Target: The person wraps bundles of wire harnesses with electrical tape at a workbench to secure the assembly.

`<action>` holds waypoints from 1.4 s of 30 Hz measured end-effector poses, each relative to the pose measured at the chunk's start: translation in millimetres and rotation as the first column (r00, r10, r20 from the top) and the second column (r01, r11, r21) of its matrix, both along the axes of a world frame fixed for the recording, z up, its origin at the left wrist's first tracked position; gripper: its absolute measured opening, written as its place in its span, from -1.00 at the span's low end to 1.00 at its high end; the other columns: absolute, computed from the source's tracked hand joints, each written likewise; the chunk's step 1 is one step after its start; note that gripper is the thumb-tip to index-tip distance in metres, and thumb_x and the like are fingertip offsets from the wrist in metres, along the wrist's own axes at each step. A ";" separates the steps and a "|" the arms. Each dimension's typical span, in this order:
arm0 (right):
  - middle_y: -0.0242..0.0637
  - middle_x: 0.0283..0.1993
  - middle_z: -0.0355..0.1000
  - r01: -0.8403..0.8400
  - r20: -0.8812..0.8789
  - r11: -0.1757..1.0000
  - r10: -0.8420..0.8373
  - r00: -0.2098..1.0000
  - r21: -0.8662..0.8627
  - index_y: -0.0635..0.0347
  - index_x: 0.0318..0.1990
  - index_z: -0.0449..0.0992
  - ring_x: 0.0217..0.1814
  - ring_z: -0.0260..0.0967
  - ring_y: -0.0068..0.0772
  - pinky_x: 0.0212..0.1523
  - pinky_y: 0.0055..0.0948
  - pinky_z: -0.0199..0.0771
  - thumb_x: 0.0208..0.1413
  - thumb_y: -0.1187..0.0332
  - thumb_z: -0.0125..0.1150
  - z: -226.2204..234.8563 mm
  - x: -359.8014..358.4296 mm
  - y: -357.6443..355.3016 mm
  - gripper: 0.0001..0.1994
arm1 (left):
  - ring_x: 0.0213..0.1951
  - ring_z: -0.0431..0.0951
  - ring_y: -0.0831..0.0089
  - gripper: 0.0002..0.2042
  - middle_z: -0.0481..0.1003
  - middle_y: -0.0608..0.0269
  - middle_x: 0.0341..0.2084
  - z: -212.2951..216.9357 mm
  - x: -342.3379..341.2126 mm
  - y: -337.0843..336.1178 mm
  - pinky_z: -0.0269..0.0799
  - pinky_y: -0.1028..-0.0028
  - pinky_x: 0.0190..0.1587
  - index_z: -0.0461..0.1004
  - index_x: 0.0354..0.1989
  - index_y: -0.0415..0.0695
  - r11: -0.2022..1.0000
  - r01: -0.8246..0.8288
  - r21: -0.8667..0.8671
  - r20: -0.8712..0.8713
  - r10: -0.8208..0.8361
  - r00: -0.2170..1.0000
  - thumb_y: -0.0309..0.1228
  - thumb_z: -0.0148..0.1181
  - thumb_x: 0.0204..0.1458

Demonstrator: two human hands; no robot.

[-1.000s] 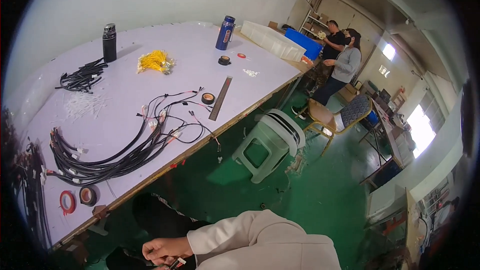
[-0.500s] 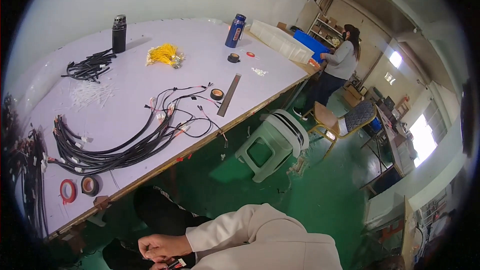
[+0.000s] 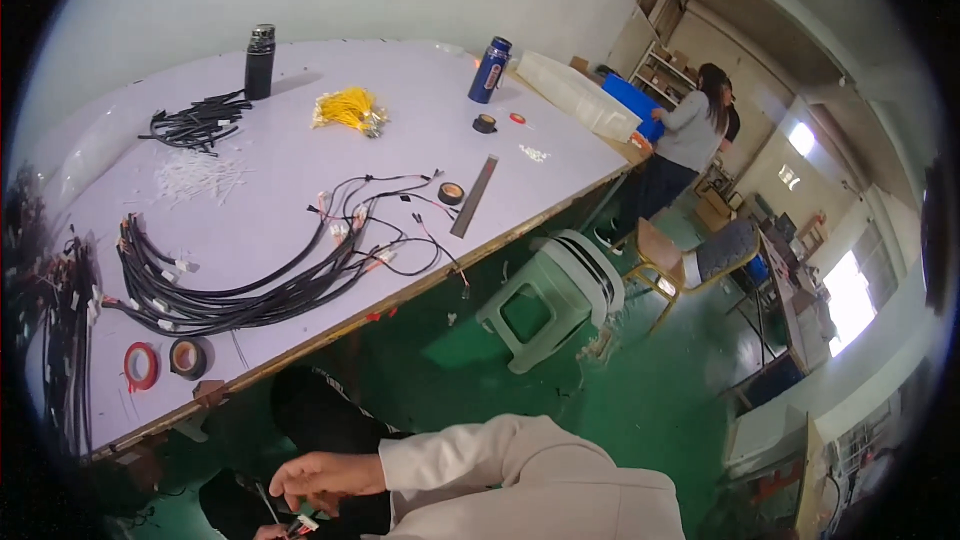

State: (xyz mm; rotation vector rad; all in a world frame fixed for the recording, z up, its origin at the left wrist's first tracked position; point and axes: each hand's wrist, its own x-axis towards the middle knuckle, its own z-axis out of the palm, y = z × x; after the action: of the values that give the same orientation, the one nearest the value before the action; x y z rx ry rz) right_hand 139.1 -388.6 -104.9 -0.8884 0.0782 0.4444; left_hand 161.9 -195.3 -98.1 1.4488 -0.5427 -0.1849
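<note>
My right hand (image 3: pixel 325 478) shows at the lower edge, coming out of a cream sleeve (image 3: pixel 520 480), with its fingers bent and pointing left over my dark trousers (image 3: pixel 320 415). Just under it, a sliver of my left hand (image 3: pixel 268 532) pinches a thin wire (image 3: pixel 268 506) with a small pink and white connector (image 3: pixel 303 523). Whether the right hand also grips the wire is hidden. Both hands are below the table's front edge, well away from the black cable harness (image 3: pixel 230 285) lying on it.
The long white table (image 3: pixel 300 140) carries tape rolls (image 3: pixel 160 362), a metal ruler (image 3: pixel 474 197), yellow wires (image 3: pixel 347 109), black tubing (image 3: pixel 195 123) and two bottles (image 3: pixel 260 62). A plastic stool (image 3: pixel 555 290) and a chair (image 3: pixel 690 260) stand on the green floor. Another person (image 3: pixel 685 140) stands at the far end.
The view has swung, so the table sits higher and further right in the picture. My right hand stays low over my lap. The far person has stepped closer to the table end.
</note>
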 end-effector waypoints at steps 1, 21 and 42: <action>-0.48 -0.46 0.30 0.008 -0.011 0.996 -0.007 1.000 0.087 0.18 -0.02 0.28 -0.57 0.23 -0.74 -0.61 -0.70 0.28 0.14 0.19 0.06 -1.2 -3.3 3.8 -0.66 | -0.50 0.27 0.56 -0.95 0.35 0.29 -0.48 -4.5 -3.1 -1.2 0.24 0.59 -0.39 0.36 -0.38 -0.23 0.998 -0.064 0.008 -0.026 0.064 0.998 -0.58 0.09 0.00; -0.35 -0.40 0.39 0.023 0.068 0.888 -0.061 0.996 0.460 0.20 -0.21 0.30 -0.53 0.30 -0.65 -0.59 -0.73 0.29 0.17 0.26 0.04 -1.2 -16.0 22.9 -0.80 | -0.32 0.45 0.42 -0.83 0.47 0.16 -0.36 -34.0 -16.8 16.8 0.36 0.47 -0.18 0.40 -0.25 -0.27 0.977 0.197 -0.087 -0.244 -0.213 0.946 -0.62 0.13 -0.05; -0.49 -0.56 0.17 0.047 0.468 0.993 -0.091 0.879 0.106 0.16 -0.29 0.24 -0.57 0.07 -0.74 -0.58 -0.71 0.04 0.14 0.23 0.07 18.2 -13.8 25.8 -0.78 | -0.32 0.44 0.46 -0.82 0.48 0.14 -0.35 -6.6 -19.6 16.8 0.34 0.50 -0.20 0.39 -0.24 -0.28 0.914 0.335 -0.228 -0.314 -0.395 0.863 -0.46 0.14 0.03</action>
State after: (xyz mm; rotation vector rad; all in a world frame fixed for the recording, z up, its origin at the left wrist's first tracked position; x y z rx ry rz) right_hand 125.3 -362.8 -86.6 -0.8793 -0.3579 0.1517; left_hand 142.3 -178.5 -104.6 1.1022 -0.5172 -0.6781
